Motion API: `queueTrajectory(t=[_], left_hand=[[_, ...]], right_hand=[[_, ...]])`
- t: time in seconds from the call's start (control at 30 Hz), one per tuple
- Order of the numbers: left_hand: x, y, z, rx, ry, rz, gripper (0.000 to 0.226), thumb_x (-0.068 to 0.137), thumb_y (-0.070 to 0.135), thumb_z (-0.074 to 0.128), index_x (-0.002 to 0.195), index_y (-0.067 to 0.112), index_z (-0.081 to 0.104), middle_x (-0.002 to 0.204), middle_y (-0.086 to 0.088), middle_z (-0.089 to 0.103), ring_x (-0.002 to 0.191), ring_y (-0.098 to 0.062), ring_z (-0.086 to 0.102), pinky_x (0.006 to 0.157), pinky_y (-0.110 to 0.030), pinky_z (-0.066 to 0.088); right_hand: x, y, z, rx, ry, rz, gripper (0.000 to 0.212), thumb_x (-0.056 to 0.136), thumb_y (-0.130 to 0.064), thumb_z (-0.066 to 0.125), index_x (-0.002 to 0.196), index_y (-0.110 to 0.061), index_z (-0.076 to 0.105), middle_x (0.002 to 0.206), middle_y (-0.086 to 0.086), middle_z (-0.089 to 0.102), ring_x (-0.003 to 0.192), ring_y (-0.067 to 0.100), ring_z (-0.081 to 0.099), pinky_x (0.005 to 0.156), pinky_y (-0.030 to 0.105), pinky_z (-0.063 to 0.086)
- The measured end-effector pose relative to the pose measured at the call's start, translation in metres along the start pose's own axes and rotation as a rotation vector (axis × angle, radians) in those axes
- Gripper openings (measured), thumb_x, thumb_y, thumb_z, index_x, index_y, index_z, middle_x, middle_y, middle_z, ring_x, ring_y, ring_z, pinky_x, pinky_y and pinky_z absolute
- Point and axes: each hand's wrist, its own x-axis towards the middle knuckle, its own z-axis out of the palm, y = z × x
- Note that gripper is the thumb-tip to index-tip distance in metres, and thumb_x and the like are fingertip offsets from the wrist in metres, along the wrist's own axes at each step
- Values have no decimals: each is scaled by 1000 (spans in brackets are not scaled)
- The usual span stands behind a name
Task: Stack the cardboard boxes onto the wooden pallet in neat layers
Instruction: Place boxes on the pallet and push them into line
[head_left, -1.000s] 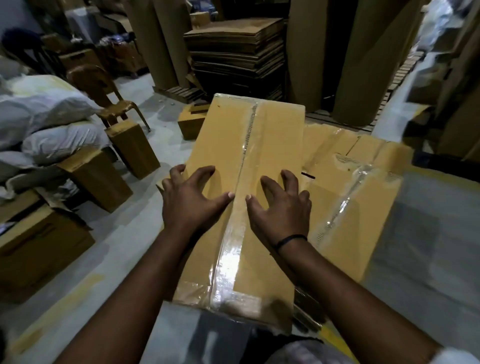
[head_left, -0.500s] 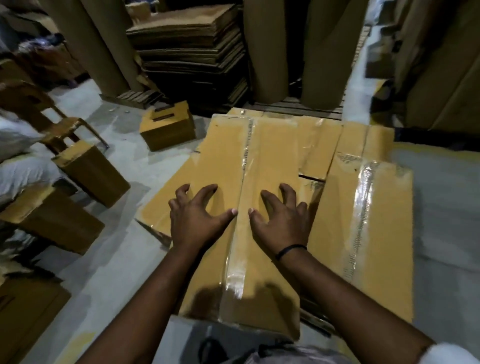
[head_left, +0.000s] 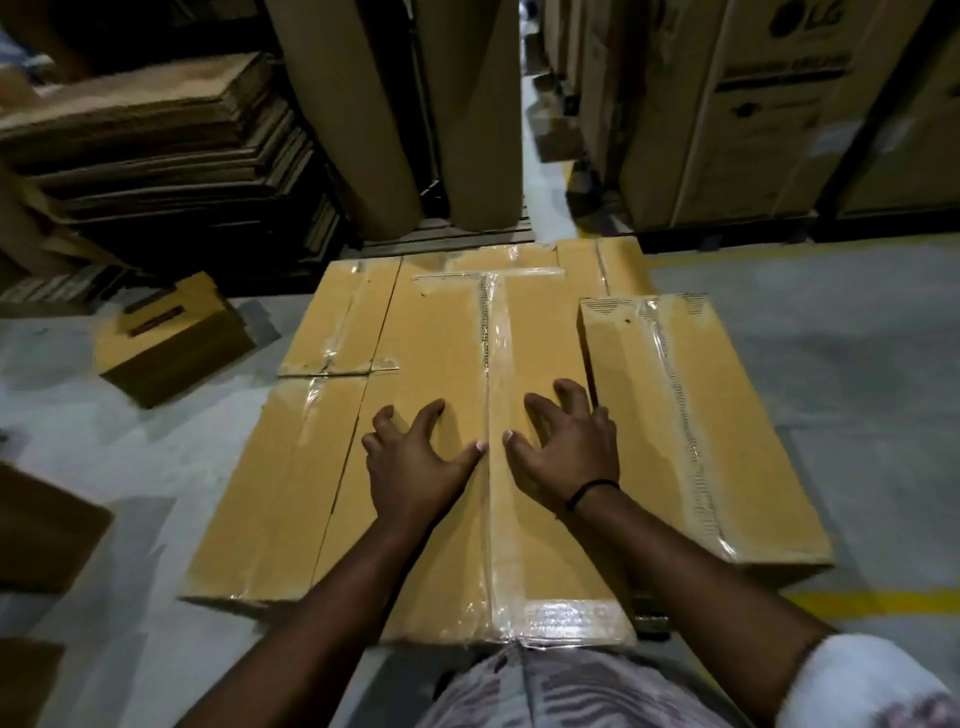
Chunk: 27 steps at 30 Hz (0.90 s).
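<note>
Both hands are spread flat, fingers apart, nothing gripped: left hand (head_left: 415, 457) and right hand (head_left: 563, 447) are pressed on top of the long taped cardboard box (head_left: 535, 343) at frame centre, thumbs almost meeting over its clear tape seam (head_left: 493, 545). The box is laid lengthwise in the stack, tight between neighbours. At its left, two lower taped boxes are seen, near one (head_left: 280, 483) and far one (head_left: 343, 317). At its right, a raised box (head_left: 685, 426) sits higher, its side wall just beside the right hand's outer fingers. More box tops (head_left: 597, 265) are packed at the far end. The pallet under the stack is hidden by the boxes. A black band (head_left: 589, 491) is worn on the right wrist. On the grey floor (head_left: 831, 364), a loose small box with a slot handle (head_left: 171, 343) lies at frame left, and brown cardboard (head_left: 41, 530) at lower left. A yellow floor line (head_left: 872, 603) is marked at lower right. A pile of flat corrugated sheets (head_left: 156, 156) fills the upper left, upright cardboard rolls (head_left: 363, 104) the upper centre, and large printed cartons (head_left: 753, 104) the upper right.
</note>
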Motion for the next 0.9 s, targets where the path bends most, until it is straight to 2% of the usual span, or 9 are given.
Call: queueTrajectory(t=[0.33,0.4,0.47,0.5,0.57,0.6,0.63,0.7,0.9], left_hand=[[60,4,26,-66,-65,122,76,74,77,65,141,45,48,155,-6,26,138,-35,29,106,-51,44],[80,-4,45,-66,-246,129,77,79,68,69,146,40,44,159,-9,25,140,-37,31,108,-50,43],[93,-21,68,2,-526,123,91,76,66,72,154,34,35,160,-13,24,136,-38,41,108,-48,45],[93,-32,79,44,-658,106,101,74,65,74,157,33,29,163,-14,16,134,-38,46,106,-46,48],[78,-52,93,67,-834,69,110,76,52,82,160,38,12,166,-11,-19,128,-37,54,91,-40,58],[68,-59,97,52,-854,74,111,80,44,83,160,43,5,163,-7,-30,126,-37,56,80,-37,61],[61,-65,99,35,-848,90,111,83,41,81,159,46,1,163,-7,-32,127,-38,55,74,-34,61],[54,-73,100,3,-839,125,108,85,46,77,158,49,-3,165,-9,-25,135,-42,46,67,-33,60],[52,-73,95,11,-838,161,107,87,49,74,157,49,-7,166,-12,-19,135,-42,46,79,-38,60]], right_hand=[[51,4,11,0,78,131,66,82,-70,58,141,-43,50,160,-9,25,133,33,35,111,47,32],[68,19,25,-75,-82,217,73,82,-71,57,146,-44,40,166,-6,14,141,41,25,114,54,24],[70,46,45,-241,-336,284,86,78,-77,58,152,-45,27,169,-1,2,148,49,4,116,65,12],[65,61,55,-291,-433,325,93,76,-79,59,154,-47,18,169,1,-4,149,51,-6,115,71,6],[53,81,70,-319,-508,357,104,76,-79,59,156,-49,0,168,1,-14,148,52,-17,113,75,2],[49,85,73,-332,-507,337,106,76,-79,58,156,-48,-4,168,2,-16,148,52,-18,113,76,1],[46,86,74,-350,-499,309,107,77,-80,57,156,-47,-6,168,3,-17,148,52,-18,113,75,2],[44,86,70,-373,-495,266,106,79,-79,56,158,-43,-6,167,5,-21,148,51,-16,114,73,4],[31,95,65,-406,-485,189,106,82,-75,57,160,-35,-3,167,7,-19,151,46,-12,119,64,7]])
